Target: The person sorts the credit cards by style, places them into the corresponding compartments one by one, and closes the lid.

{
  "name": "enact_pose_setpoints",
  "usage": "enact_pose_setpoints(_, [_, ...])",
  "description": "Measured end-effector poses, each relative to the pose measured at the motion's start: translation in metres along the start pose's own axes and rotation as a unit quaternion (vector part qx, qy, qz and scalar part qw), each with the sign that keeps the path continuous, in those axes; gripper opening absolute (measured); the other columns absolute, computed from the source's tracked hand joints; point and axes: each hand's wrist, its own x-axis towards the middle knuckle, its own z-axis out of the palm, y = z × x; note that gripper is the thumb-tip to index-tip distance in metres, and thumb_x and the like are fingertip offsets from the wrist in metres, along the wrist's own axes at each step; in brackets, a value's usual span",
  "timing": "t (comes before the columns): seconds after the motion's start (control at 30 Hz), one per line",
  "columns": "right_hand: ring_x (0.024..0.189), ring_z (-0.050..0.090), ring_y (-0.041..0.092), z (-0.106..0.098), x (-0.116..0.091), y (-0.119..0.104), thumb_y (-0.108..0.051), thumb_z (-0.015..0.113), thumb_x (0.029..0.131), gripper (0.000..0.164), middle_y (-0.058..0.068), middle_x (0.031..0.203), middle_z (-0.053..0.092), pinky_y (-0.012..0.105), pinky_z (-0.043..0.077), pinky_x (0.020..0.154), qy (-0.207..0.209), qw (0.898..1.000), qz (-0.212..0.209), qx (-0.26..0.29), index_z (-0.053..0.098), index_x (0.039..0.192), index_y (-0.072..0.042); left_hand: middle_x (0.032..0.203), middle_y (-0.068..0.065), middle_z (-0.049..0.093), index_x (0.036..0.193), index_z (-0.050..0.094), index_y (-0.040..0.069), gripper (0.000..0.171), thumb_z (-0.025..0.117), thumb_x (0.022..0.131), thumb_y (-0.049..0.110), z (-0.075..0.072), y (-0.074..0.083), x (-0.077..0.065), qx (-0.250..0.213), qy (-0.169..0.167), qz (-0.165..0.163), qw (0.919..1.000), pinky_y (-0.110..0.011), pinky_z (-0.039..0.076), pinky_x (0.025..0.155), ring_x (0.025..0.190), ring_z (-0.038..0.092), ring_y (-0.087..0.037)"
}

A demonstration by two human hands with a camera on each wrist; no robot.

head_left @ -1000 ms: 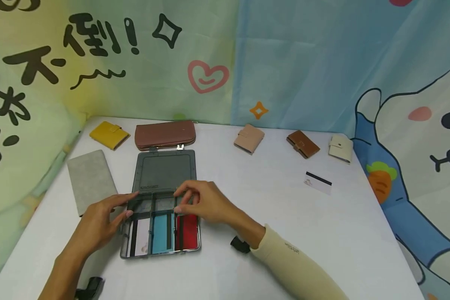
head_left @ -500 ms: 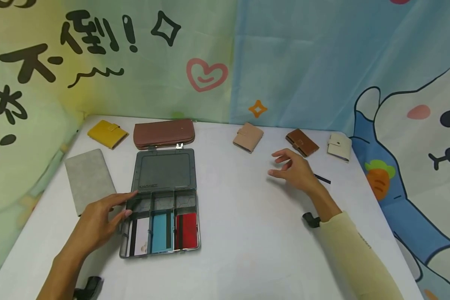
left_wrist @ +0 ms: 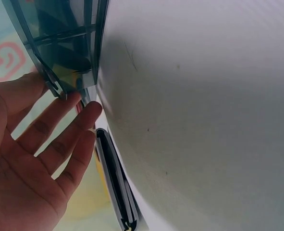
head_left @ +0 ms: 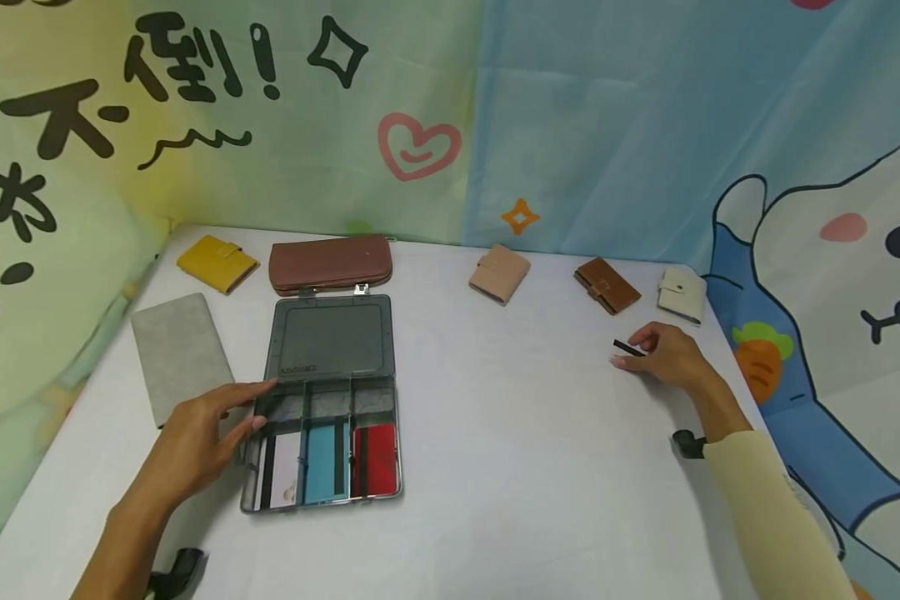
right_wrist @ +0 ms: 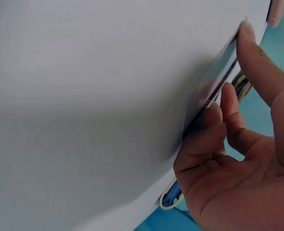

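Right hand (head_left: 669, 354) pinches the card (head_left: 629, 348) off the bench (head_left: 525, 467); left hand (head_left: 202, 433), fingers spread, rests against the open card case (head_left: 322, 400).

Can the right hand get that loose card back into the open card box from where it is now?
Probably yes. The right hand already pinches the card at its edges, and the bare table lies between it and the card box. The lid is open, and the left hand touches only the box's left side.
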Motion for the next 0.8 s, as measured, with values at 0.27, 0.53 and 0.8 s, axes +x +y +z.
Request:
enact_pose_setpoints(0.27, [0.079, 0.052, 0.021, 0.023, -0.018, -0.05, -0.032, 0.073, 0.092, 0.035, 0.009, 0.088, 0.057, 0.027, 0.047, 0.062, -0.028, 0.992, -0.099, 0.073, 0.055, 0.106, -0.005, 0.123, -0.016, 0.07, 0.135, 0.063, 0.013, 0.054, 0.079, 0.084, 0.006, 0.001, 0.002, 0.003, 0.004, -0.004, 0.0, 1.0, -0.054, 0.059, 0.079, 0.107, 0.068, -0.039])
enact_pose_setpoints(0.53, [0.061, 0.057, 0.027, 0.072, -0.063, -0.159, -0.017, 0.069, 0.095, 0.032, 0.011, 0.075, 0.063, 0.029, 0.051, 0.052, -0.124, 0.943, -0.241, 0.195, 0.058, 0.124, -0.009, 0.127, -0.018, 0.068, 0.139, 0.06, 0.017, 0.057, 0.078, 0.086, 0.009, 0.002, 0.005, 0.0, 0.015, -0.02, -0.037, 0.999, -0.056, 0.058, 0.082, 0.108, 0.066, -0.041])
enact_pose_setpoints(0.8, [0.058, 0.055, 0.038, 0.125, -0.105, -0.254, -0.017, 0.076, 0.089, 0.026, 0.007, 0.071, 0.067, 0.029, 0.051, 0.05, -0.201, 0.892, -0.287, 0.286, 0.062, 0.111, -0.012, 0.127, -0.018, 0.067, 0.139, 0.06, 0.017, 0.057, 0.077, 0.086, 0.008, 0.0, 0.007, -0.002, 0.02, -0.015, -0.032, 0.9992, -0.055, 0.058, 0.08, 0.106, 0.067, -0.041])
